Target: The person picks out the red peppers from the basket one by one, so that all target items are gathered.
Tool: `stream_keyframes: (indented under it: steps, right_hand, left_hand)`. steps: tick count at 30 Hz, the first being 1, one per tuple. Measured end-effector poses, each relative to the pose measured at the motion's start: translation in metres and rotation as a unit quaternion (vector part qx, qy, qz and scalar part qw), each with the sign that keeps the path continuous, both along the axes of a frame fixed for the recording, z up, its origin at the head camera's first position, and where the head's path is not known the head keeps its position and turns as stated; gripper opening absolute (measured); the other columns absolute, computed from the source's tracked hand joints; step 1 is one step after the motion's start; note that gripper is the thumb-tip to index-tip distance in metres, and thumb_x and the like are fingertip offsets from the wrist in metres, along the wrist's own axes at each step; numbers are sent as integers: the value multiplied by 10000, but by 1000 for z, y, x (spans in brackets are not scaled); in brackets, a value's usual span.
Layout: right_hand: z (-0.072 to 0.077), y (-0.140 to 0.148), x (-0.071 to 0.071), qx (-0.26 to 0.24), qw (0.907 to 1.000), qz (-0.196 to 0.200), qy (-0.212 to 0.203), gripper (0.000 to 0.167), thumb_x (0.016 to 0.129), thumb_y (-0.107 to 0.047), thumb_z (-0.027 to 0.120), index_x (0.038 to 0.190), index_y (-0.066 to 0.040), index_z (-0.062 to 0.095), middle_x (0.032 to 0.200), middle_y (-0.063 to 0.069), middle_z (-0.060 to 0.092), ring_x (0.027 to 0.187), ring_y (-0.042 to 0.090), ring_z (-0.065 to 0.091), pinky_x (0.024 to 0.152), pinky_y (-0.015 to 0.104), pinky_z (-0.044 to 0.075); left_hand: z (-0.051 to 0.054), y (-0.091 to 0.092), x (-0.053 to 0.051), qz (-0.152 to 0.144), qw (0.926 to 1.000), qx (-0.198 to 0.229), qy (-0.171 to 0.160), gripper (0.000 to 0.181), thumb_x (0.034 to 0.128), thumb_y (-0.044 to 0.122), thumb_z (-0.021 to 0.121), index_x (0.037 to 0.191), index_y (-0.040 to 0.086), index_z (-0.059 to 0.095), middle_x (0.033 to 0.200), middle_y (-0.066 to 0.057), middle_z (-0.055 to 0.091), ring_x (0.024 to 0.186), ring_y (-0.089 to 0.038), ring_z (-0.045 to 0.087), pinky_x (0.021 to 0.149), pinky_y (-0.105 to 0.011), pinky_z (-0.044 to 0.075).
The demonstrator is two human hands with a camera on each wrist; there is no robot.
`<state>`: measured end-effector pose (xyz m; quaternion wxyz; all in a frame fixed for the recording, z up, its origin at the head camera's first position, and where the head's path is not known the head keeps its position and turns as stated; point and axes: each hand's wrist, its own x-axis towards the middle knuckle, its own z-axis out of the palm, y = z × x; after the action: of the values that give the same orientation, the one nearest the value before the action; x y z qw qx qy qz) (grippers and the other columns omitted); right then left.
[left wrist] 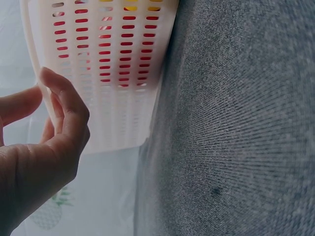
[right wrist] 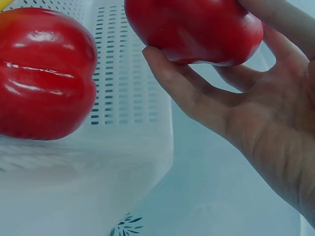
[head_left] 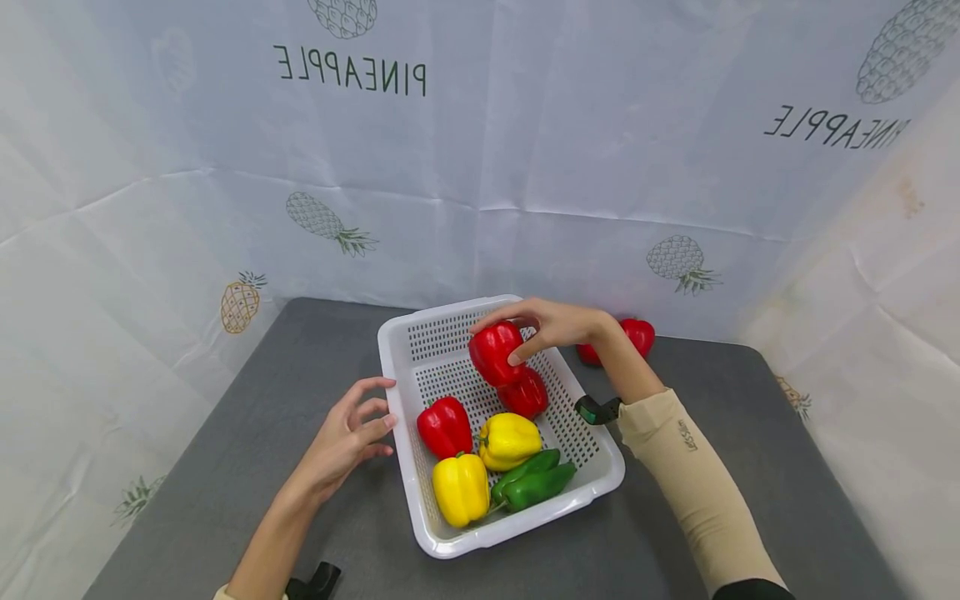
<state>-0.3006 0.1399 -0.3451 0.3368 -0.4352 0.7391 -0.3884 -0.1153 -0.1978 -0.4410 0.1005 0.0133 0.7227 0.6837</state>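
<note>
A white perforated basket (head_left: 592, 493) holds red peppers (head_left: 446, 427), yellow peppers (head_left: 461, 490) and green peppers (head_left: 538, 488). My left hand (head_left: 347, 437) is at its left rim, curled fingers and thumb on the edge; the left wrist view shows the hand (left wrist: 54, 142) pinching the rim beside the perforated wall (left wrist: 113, 103). Between thumb and fingers, my right hand (head_left: 547, 325) grips a red pepper (head_left: 493, 352) over the basket's back right part, just behind another red pepper (head_left: 527, 395). The right wrist view shows the hand (right wrist: 256, 98) around the held pepper (right wrist: 192, 29).
More red peppers (head_left: 637, 335) lie on the dark grey table (head_left: 341, 342) outside the basket's back right side, partly behind the right forearm. A pineapple-print cloth (head_left: 480, 150) hangs behind the table and along its sides.
</note>
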Motion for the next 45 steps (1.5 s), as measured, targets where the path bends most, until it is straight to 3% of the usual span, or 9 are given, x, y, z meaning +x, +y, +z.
stream_keyframes:
  steps: [12,23,32,40,45]
  right_hand:
    - [9,19,5,-540,9981,-244,190,735,896,-39,830,1564,-21,525,1538,169,600,1345,363,598,1014,472,644]
    - [18,43,8,-700,9939,-670,526,685,928,-26,789,1566,-75,544,1508,181,617,1314,355,612,1004,448,644]
    - [27,66,13,-759,9881,-1221,549,716,919,-57,804,1580,-132,538,1537,96,602,1360,347,585,998,454,648]
    - [27,93,17,-1111,9818,-1343,749,714,922,38,750,1587,-53,506,1516,13,609,1329,270,618,957,433,665]
    - [28,111,19,-1039,9774,-1629,861,748,907,35,762,1597,-61,491,1523,-14,592,1341,231,605,949,400,666]
  left_hand:
    - [1,1,0,19,10000,-13,-31,648,1044,134,709,1593,111,365,1278,-217,634,1013,-205,703,794,-308,662]
    - [1,1,0,21,10000,14,-48,654,1041,126,713,1593,109,363,1269,-206,639,1010,-206,704,792,-310,663]
    - [2,2,-1,57,10000,-14,-71,647,1039,123,713,1589,116,373,1276,-210,638,1020,-210,699,791,-311,661]
    - [2,2,0,53,10000,-19,-77,646,1041,119,707,1592,117,369,1295,-232,633,1022,-214,701,793,-313,662]
    - [1,1,0,47,10000,-14,-58,646,1042,116,705,1592,115,367,1271,-205,637,1021,-212,700,790,-312,663]
